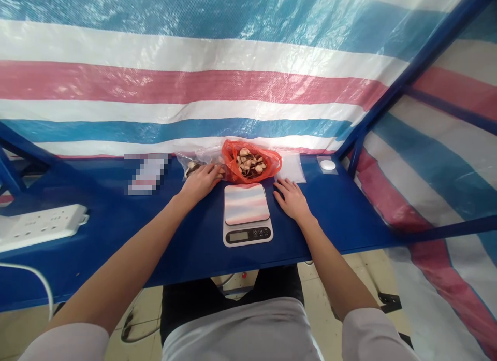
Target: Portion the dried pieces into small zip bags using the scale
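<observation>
Both hands lie open on the tabletop, and neither is closed around anything. The left hand [200, 184] is slightly spread, its fingertips [216, 170] resting on a clear plastic bag [200, 156]. The right hand [292, 199] lies flat, its fingers just short of a flat clear plastic sleeve [290, 168].

A striped blue, white and red tarpaulin [248, 86] walls off the space behind and to the right, held on a blue steel frame [421, 66]. The blue table [334, 208] runs across the view, with a white power strip [39, 226] at its left end.

Between the hands sits a digital kitchen scale [247, 215], its glossy platform mirroring the tarpaulin's stripes; its display is too dim to read. Behind the scale, an orange plastic bag [267, 161] gapes open around a heap of what look like dried mushroom slices [249, 163]. Darker pieces [191, 168] show inside the clear bag. Farther right lies a small white oval object [327, 165], and a pixelated patch [145, 173] hides whatever lies left of the bags.

Thin bags like these seem likely to slide on this smooth top, so light, flat contact suits them; tugging the orange bag by one edge could tip its loose pieces out.
</observation>
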`<state>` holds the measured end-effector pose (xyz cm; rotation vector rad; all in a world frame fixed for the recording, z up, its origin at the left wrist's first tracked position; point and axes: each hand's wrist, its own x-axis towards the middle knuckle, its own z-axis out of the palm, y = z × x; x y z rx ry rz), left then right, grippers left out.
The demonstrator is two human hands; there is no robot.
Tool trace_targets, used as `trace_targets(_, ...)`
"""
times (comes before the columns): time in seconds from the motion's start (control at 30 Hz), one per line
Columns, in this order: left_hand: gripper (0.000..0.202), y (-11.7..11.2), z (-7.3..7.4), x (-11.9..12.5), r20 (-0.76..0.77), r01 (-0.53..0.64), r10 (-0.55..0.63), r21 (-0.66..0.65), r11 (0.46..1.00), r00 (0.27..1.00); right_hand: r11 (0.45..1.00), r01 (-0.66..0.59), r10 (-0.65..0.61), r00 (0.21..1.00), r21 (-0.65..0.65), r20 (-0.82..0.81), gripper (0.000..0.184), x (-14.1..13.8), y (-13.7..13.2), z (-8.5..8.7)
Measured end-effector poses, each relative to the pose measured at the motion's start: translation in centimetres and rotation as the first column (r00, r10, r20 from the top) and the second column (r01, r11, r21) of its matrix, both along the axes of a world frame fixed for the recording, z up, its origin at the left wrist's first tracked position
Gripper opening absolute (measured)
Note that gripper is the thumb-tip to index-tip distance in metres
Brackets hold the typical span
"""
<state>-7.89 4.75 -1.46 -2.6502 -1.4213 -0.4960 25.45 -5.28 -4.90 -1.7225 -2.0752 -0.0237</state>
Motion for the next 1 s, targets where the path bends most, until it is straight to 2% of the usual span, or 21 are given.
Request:
trace_targets(0.27,0.043,0.0,-0.1,0.1,0.118,-0.024,0.021,0.02,1.0,0.993,1.0,0.005,-0.005,1.0,0.012,-0.011,0.04,-0.1,0.1,-0.1)
trace_targets(0.37,0.043,-0.4,0.2,0.1,0.207,-0.048,0.04,0.034,0.998,0.978,1.0,0.005,-0.005,1.0,0.009,-0.007,0.04,-0.1,0.0,0.0)
trace_targets(0.47,0.044,-0.9,0.8,0.0,0.37,-0.093,0.07,0.044,0.995,0.927,1.0,0.008,-0.008,1.0,0.03,-0.005,0.038,-0.1,-0.1,0.3)
trace_targets(0.53,0.044,-1.4,1.3,-0.1,0.492,-0.131,0.097,0.035,0.991,0.865,0.999,0.009,-0.009,1.0,0.044,-0.008,0.036,-0.2,-0.2,0.4)
trace_targets(0.63,0.044,-2.3,2.1,-0.2,0.673,-0.193,0.158,-0.024,0.981,0.723,0.999,0.006,-0.006,1.0,0.051,-0.009,0.035,-0.2,-0.3,0.6)
trace_targets(0.73,0.048,-3.3,2.8,0.1,0.837,-0.197,0.221,-0.138,0.971,0.501,0.997,0.005,-0.004,1.0,0.076,-0.012,0.034,-0.3,-0.4,0.8)
trace_targets(0.83,0.054,-4.3,3.5,0.8,0.936,-0.103,0.225,-0.205,0.973,0.271,0.994,0.003,-0.001,1.0,0.108,-0.02,0.033,-0.2,-0.5,1.0)
trace_targets(1.0,0.046,-6.0,4.7,2.1,0.976,0.124,0.214,-0.209,0.97,-0.028,0.988,-0.007,0.015,0.999,0.152,-0.049,0.034,-0.6,-1.1,2.2)
